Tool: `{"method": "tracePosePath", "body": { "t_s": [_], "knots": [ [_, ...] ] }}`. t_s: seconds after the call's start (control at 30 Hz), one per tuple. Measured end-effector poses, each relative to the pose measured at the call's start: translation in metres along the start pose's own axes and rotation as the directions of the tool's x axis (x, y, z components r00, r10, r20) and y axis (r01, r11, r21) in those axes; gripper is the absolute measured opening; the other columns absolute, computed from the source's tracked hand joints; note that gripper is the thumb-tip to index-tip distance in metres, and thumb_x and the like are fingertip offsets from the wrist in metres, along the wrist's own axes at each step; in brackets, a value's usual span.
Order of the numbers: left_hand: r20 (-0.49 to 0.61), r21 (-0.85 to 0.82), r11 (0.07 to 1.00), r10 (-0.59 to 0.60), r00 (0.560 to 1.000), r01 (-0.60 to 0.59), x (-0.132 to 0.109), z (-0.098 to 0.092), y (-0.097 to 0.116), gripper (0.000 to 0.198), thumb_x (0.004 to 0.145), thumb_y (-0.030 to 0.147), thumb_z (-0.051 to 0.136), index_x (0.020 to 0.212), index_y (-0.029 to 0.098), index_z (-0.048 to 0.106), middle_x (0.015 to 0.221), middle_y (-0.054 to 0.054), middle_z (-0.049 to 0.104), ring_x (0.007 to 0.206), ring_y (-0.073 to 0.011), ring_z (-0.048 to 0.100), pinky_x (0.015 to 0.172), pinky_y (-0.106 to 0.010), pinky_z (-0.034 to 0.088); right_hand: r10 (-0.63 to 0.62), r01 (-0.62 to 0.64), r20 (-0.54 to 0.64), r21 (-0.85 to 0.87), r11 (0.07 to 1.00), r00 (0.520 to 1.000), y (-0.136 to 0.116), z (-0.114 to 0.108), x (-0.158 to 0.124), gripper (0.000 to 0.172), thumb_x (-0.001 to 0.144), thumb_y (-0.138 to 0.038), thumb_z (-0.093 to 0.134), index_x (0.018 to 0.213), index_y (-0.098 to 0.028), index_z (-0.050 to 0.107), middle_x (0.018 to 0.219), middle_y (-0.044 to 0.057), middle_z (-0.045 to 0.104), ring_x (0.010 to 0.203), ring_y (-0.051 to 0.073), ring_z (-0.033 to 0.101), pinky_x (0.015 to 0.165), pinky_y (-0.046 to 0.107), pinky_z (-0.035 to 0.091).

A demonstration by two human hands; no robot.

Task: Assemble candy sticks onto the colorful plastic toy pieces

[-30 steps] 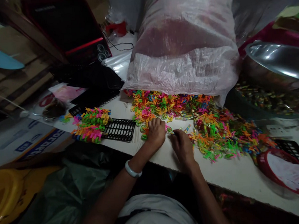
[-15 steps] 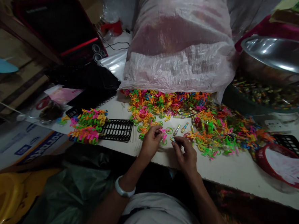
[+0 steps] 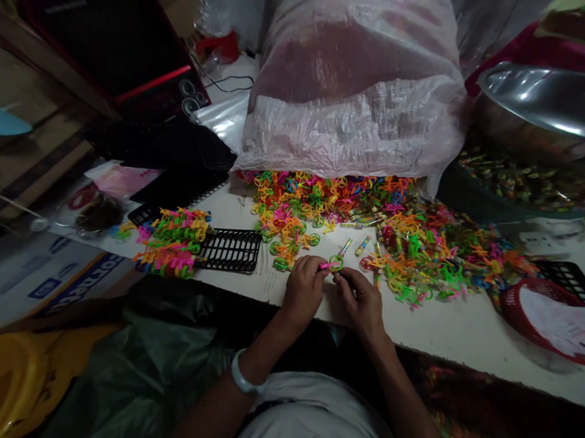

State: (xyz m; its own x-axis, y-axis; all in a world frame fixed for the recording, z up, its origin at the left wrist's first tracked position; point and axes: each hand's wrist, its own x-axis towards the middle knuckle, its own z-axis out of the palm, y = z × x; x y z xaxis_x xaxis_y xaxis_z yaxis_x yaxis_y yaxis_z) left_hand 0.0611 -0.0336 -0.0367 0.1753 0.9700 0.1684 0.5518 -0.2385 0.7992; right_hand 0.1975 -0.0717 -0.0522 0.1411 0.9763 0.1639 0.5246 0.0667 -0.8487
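My left hand (image 3: pixel 303 290) and my right hand (image 3: pixel 361 301) meet over the near edge of the white table (image 3: pixel 453 338). Together they pinch a small pink and green plastic ring piece (image 3: pixel 333 264) between the fingertips. Just beyond lies a wide heap of bright plastic ring pieces (image 3: pixel 372 227) in pink, green, orange and yellow. A few small tube-like pieces (image 3: pixel 354 245) lie loose by the heap. A white bangle (image 3: pixel 243 380) circles my left wrist.
A big clear plastic sack (image 3: pixel 353 83) lies behind the heap. A black grid tray (image 3: pixel 230 250) holds stacked ring pieces (image 3: pixel 172 243) at left. A red basket (image 3: pixel 551 322) sits at right, a metal bowl (image 3: pixel 538 108) behind it. A speaker (image 3: pixel 128 50) stands far left.
My hands have pulled back from the heap toward the table's near edge. They came together and now hold a pink and green piece between them.
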Motion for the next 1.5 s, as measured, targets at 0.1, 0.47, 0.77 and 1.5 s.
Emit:
{"method": "tracePosePath", "body": {
  "t_s": [0.1, 0.47, 0.77, 1.5],
  "knots": [
    [-0.002, 0.05, 0.995, 0.083, 0.997, -0.083, 0.0, 0.0, -0.001, 0.014, 0.086, 0.011, 0.046, 0.086, 0.018, 0.058, 0.083, -0.004, 0.062, 0.084, -0.0184, 0.054, 0.079, -0.031, 0.043, 0.015, -0.016, 0.035, 0.017, 1.0, 0.999, 0.0, -0.001, 0.002, 0.019, 0.088, -0.032, 0.053, 0.094, -0.02, 0.066, 0.083, 0.004, 0.068, 0.071, 0.015, 0.061, 0.066, 0.027, 0.049],
    [0.336, -0.228, 0.951, -0.126, 0.933, 0.211, 0.01, -0.005, -0.013, 0.009, 0.078, 0.015, 0.053, 0.078, 0.019, 0.062, 0.075, 0.001, 0.062, 0.076, -0.0139, 0.058, 0.072, -0.025, 0.046, 0.066, -0.137, 0.296, 0.226, 0.965, 0.953, 0.011, -0.021, 0.007, 0.021, 0.085, -0.038, 0.057, 0.079, -0.02, 0.067, 0.073, 0.001, 0.064, 0.066, 0.015, 0.058, 0.061, 0.025, 0.048],
    [0.008, 0.261, 0.963, 0.073, 0.997, -0.072, 0.041, -0.014, -0.016, 0.029, 0.088, 0.013, 0.042, 0.112, 0.016, 0.058, 0.125, -0.014, 0.055, 0.117, -0.0257, 0.046, 0.101, -0.045, 0.036, -0.276, 0.057, -0.392, -0.486, 0.872, 0.878, 0.026, -0.082, 0.032, 0.028, 0.086, -0.024, 0.054, 0.113, -0.021, 0.062, 0.119, 0.013, 0.058, 0.115, 0.03, 0.049, 0.095, 0.053, 0.036],
    [0.058, -0.173, 0.981, -0.079, 0.995, 0.088, 0.055, -0.022, -0.014, 0.008, 0.074, 0.025, 0.068, 0.079, 0.02, 0.065, 0.083, -0.002, 0.064, 0.087, -0.0178, 0.057, 0.082, -0.03, 0.044, 0.066, -0.078, 0.064, 0.211, 0.974, 0.996, -0.012, 0.004, 0.033, 0.022, 0.092, -0.035, 0.045, 0.108, -0.022, 0.054, 0.084, 0.002, 0.061, 0.07, 0.013, 0.058, 0.065, 0.028, 0.05]
  ]
}}
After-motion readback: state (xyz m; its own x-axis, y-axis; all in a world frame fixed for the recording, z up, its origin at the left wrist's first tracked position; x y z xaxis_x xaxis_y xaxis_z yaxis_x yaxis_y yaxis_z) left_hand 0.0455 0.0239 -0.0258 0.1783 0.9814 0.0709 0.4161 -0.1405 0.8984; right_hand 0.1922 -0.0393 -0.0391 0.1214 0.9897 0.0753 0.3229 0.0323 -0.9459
